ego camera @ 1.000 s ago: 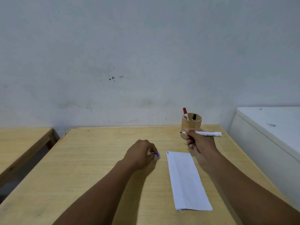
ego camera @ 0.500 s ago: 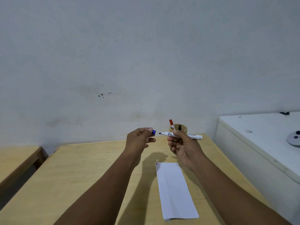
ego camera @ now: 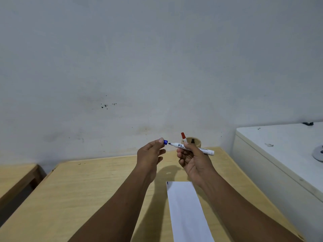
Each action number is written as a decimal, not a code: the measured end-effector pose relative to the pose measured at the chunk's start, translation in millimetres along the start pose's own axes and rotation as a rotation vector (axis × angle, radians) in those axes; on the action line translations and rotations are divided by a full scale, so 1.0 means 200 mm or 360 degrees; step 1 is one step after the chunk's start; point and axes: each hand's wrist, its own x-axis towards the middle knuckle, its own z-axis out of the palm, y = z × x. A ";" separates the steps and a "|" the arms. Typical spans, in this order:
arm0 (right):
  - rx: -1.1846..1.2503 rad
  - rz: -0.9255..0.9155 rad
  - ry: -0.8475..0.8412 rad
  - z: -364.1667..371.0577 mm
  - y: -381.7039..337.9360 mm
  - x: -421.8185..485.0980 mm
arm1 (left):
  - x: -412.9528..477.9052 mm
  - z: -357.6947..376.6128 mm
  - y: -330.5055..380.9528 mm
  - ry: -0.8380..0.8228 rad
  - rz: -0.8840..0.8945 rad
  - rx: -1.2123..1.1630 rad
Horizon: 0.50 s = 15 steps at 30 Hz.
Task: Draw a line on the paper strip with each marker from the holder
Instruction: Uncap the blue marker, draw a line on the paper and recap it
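My right hand [ego camera: 191, 158] holds a white marker [ego camera: 206, 151] level above the table, its bare dark tip pointing left. My left hand [ego camera: 150, 155] pinches the blue cap [ego camera: 165, 142] between thumb and fingertips, a small gap away from the tip. Behind my right hand stands the round wooden holder [ego camera: 196, 141], with a red-capped marker [ego camera: 183, 136] and a black-capped marker [ego camera: 192, 140] inside. The white paper strip [ego camera: 187, 210] lies on the wooden table [ego camera: 87, 198] below my right forearm, with a small blue mark at its far left corner.
A white cabinet or appliance [ego camera: 279, 154] stands against the table's right edge, with a round grey object at its right side. A second wooden table [ego camera: 15, 177] sits to the left across a gap. A grey wall rises right behind.
Both hands rose from the table. The cap and the marker's tip have come closer together in front of the holder. The camera tilted upward.
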 end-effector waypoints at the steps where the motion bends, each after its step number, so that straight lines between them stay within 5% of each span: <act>1: 0.0001 0.0005 -0.0009 0.00 0.00 0.01 | 0.01 0.01 -0.01 -0.0021 0.0006 0.0035; 15: -0.0031 0.0096 -0.0071 0.04 -0.13 0.23 | 0.22 0.15 -0.01 -0.0076 0.0219 0.0143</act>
